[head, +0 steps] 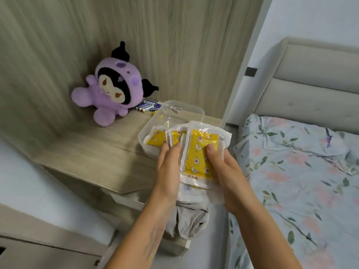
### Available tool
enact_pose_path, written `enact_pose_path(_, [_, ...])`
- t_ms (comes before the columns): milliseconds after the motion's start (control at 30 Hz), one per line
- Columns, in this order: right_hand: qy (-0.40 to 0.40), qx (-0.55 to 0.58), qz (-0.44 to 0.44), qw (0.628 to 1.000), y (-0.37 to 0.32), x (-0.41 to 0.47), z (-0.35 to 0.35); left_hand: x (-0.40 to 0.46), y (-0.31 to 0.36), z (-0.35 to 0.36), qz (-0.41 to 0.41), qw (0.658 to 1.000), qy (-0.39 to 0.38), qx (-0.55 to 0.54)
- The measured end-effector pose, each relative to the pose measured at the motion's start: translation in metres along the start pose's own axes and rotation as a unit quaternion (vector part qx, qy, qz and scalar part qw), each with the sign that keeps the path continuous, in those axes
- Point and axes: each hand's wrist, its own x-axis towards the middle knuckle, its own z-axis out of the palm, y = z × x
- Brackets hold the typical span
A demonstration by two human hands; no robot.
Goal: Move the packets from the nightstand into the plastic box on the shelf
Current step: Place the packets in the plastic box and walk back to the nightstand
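Both hands hold a bundle of packets (pixel 196 152) over the front edge of the wooden shelf (pixel 87 152). The packets are clear plastic with yellow inserts printed with moons and flowers. They are fanned out, overlapping each other, and their far ends reach to the near rim of the box (pixel 174 117) or just inside it; I cannot tell which.

The left hand (pixel 168 171) lies on the left side of the bundle. Its fingers are almost straight and press against the packets from above and from the side. The right hand (pixel 223 171) is on the right side, with the thumb pressed on top of the front packet and the other fingers hidden under the bundle, so it grips the packets between thumb and fingers.

The box is clear plastic with rounded corners and stands open on the shelf near the right end. Its far part shows only the bare bottom.

Behind the box, some batteries (pixel 147 106) lie on the shelf beside a purple plush toy (pixel 108 92), which leans against the wooden back wall. To the right there is a bed (pixel 301 171) with a flowered cover and a padded headboard. Below the hands a grey cloth (pixel 186 220) shows.
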Motion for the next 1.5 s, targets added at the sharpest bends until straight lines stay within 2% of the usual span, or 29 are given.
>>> enact_pose_path(67, [0.004,-0.012,-0.026,1.0,0.001,0.011,0.004,0.011,-0.002,0.005,-0.025,1.0,-0.001,0.005])
enact_pose_path(200, [0.008,-0.051,-0.086,0.995,-0.001,0.031,0.006,0.022,0.002,0.012,-0.025,0.998,-0.012,0.049])
enact_pose_path(300, [-0.019,-0.044,-0.107,0.993,-0.011,0.046,0.004,0.035,0.016,0.015,0.016,0.996,-0.029,0.087])
enact_pose_path(400, [-0.08,-0.064,-0.109,0.989,-0.034,0.063,0.006,0.053,0.038,0.02,0.066,0.99,-0.029,0.12])
enact_pose_path(467, [-0.07,-0.061,-0.128,0.987,-0.045,0.075,0.009,0.063,0.048,0.018,0.083,0.989,-0.03,0.121])
enact_pose_path(500, [-0.053,-0.042,-0.144,0.987,-0.047,0.08,0.011,0.067,0.05,0.015,0.08,0.992,-0.039,0.088])
enact_pose_path(567, [-0.013,0.009,-0.186,0.983,-0.046,0.091,0.018,0.073,0.055,0.01,0.029,0.996,-0.04,-0.071])
enact_pose_path(633, [0.01,0.028,-0.22,0.975,-0.038,0.098,0.027,0.077,0.061,0.008,-0.092,0.969,-0.03,-0.227])
enact_pose_path(667, [0.009,0.016,-0.226,0.974,-0.032,0.1,0.031,0.079,0.061,0.008,-0.136,0.954,-0.041,-0.264])
enact_pose_path(800, [0.031,-0.054,-0.208,0.976,-0.012,0.099,0.04,0.09,0.059,0.006,-0.178,0.922,-0.079,-0.334])
enact_pose_path(1133, [0.028,-0.105,-0.221,0.969,-0.021,0.104,0.038,0.095,0.056,0.014,-0.133,0.937,-0.071,-0.314])
enact_pose_path(1200, [0.021,-0.114,-0.218,0.969,-0.033,0.112,0.034,0.093,0.056,0.008,-0.1,0.958,-0.067,-0.259])
enact_pose_path(1267, [0.006,-0.157,-0.192,0.969,-0.048,0.127,0.026,0.092,0.055,-0.008,-0.004,0.996,-0.041,-0.075])
enact_pose_path(1333, [-0.025,-0.24,-0.151,0.959,-0.068,0.149,0.015,0.093,0.049,-0.029,0.116,0.987,0.013,0.108])
enact_pose_path(1400, [-0.064,-0.344,-0.107,0.931,-0.085,0.174,0.008,0.094,0.042,-0.05,0.208,0.95,0.029,0.232])
enact_pose_path(1433, [-0.078,-0.4,-0.09,0.909,-0.089,0.186,0.009,0.095,0.037,-0.056,0.248,0.915,0.026,0.316])
enact_pose_path(1500, [-0.104,-0.524,-0.065,0.843,-0.09,0.209,0.014,0.096,0.027,-0.062,0.309,0.806,0.004,0.505])
